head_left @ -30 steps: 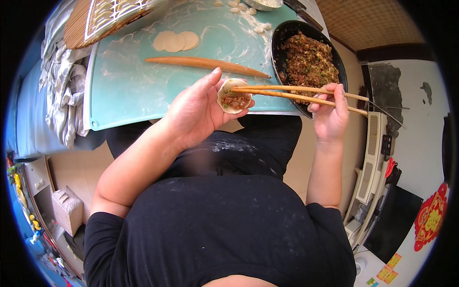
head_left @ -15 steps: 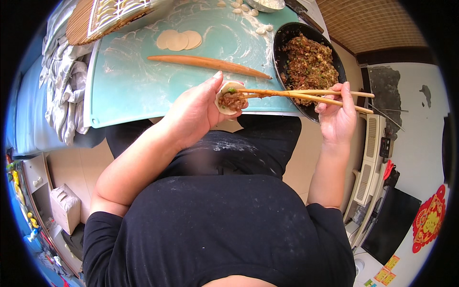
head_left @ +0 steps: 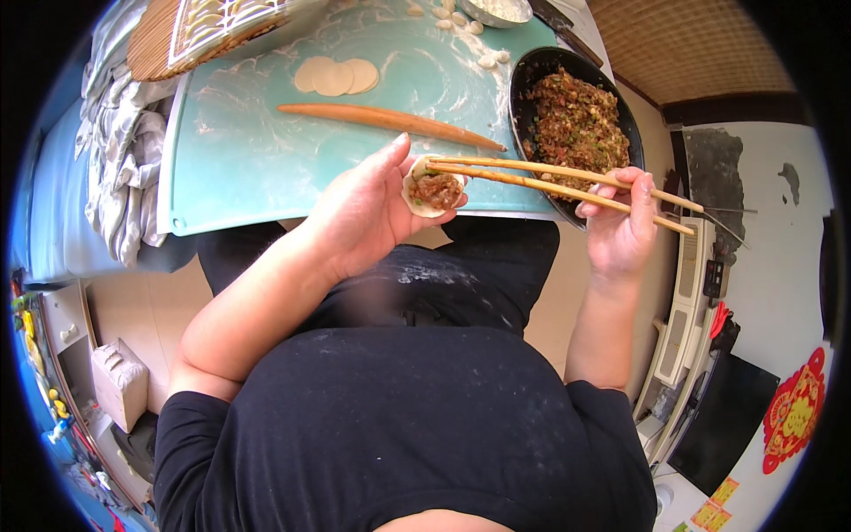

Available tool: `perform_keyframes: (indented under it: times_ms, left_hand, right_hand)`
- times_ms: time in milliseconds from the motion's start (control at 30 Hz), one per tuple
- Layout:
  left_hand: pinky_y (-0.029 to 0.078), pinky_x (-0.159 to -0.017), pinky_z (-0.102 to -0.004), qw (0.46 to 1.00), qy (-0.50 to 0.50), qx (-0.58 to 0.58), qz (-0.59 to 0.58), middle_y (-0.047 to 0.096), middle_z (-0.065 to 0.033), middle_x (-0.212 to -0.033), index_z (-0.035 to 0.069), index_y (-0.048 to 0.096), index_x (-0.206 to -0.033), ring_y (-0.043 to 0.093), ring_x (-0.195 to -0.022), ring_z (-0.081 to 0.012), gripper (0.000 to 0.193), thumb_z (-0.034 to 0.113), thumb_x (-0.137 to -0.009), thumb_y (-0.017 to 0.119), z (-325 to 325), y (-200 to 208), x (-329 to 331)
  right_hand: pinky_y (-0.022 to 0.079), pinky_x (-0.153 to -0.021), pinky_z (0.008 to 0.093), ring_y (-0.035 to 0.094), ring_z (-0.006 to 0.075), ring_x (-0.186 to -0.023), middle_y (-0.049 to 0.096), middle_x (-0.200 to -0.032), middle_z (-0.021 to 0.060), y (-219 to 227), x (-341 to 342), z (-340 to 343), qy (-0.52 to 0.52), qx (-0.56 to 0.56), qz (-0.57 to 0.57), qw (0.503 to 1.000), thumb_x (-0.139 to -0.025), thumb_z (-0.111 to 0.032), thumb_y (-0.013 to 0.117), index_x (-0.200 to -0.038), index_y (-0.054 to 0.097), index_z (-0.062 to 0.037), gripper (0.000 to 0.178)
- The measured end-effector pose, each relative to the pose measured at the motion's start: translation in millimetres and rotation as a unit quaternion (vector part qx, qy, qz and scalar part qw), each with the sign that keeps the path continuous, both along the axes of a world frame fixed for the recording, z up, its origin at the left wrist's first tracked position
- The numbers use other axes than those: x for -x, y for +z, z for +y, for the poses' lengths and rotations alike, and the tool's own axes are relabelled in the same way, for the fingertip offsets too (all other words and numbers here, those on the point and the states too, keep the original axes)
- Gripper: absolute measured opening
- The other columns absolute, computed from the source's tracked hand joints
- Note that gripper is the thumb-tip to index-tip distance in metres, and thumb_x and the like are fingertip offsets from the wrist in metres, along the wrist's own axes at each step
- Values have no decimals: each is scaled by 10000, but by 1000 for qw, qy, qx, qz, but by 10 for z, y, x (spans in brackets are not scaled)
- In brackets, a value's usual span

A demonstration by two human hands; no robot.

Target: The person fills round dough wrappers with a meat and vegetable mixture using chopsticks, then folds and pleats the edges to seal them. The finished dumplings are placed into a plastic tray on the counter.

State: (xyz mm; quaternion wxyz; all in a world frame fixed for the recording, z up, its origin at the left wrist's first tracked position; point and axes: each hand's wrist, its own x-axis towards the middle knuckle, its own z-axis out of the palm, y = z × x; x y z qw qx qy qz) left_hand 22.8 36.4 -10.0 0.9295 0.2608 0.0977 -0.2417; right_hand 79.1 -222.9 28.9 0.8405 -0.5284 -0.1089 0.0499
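My left hand (head_left: 368,199) cradles a round dumpling wrapper (head_left: 423,209) just off the table's front edge. A lump of brown meat filling (head_left: 436,190) with bits of green sits in the middle of the wrapper. Between the fingers of my right hand (head_left: 620,222) is a pair of wooden chopsticks (head_left: 541,177), their tips at the upper edge of the filling. The chopsticks pass over the near side of a black pan (head_left: 523,124) heaped with the same filling. Beyond my left hand lies a tapered wooden rolling pin (head_left: 390,121).
Several flat wrappers (head_left: 333,78) overlap on the floured turquoise mat (head_left: 230,168). Small dough pieces (head_left: 487,60) and a metal bowl of flour (head_left: 498,11) lie at the far side. A white tray of dumplings (head_left: 213,27) rests at the far left, on a woven mat (head_left: 146,49).
The chopsticks' tips have drawn to the upper edge of the filling and spread slightly apart along their length. The filling now rests rounder on the wrapper. My left hand has barely moved.
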Motion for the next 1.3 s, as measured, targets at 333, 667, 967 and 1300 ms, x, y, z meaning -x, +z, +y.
perform_keyframes:
  times_ms: [333,667,967,1300]
  left_hand:
    - [446,-921,-348,1000,2,17,4,481,-205,-1198,-83,367,-1222,507,-1099,-273,577,415,-946,277,12,24,4]
    - [454,-913,-350,999,5,47,17,508,-194,-1158,-62,402,-1211,532,-1052,-252,568,423,-942,286,9,32,17]
    - [471,-894,-344,996,-44,72,-14,479,-240,-1176,-73,379,-1232,501,-1100,-320,602,442,-937,275,7,86,31]
    - [464,-903,-354,997,-41,71,-1,478,-230,-1187,-66,389,-1226,512,-1088,-318,595,442,-935,283,24,97,43]
  right_hand:
    - [511,-511,319,560,204,-588,543,-712,106,7,107,-13,-23,25,-91,995,-940,-258,391,-903,534,-15,285]
    - [501,-494,304,552,206,-558,532,-709,109,52,57,-176,42,16,-102,994,-944,-249,380,-906,536,-18,281]
    - [508,-501,312,573,221,-579,549,-726,109,-83,-46,-161,49,3,-43,998,-948,-227,366,-895,541,-15,280]
    - [497,-490,290,535,192,-541,514,-717,91,1,-165,-262,105,-12,-60,993,-950,-239,366,-885,550,-21,292]
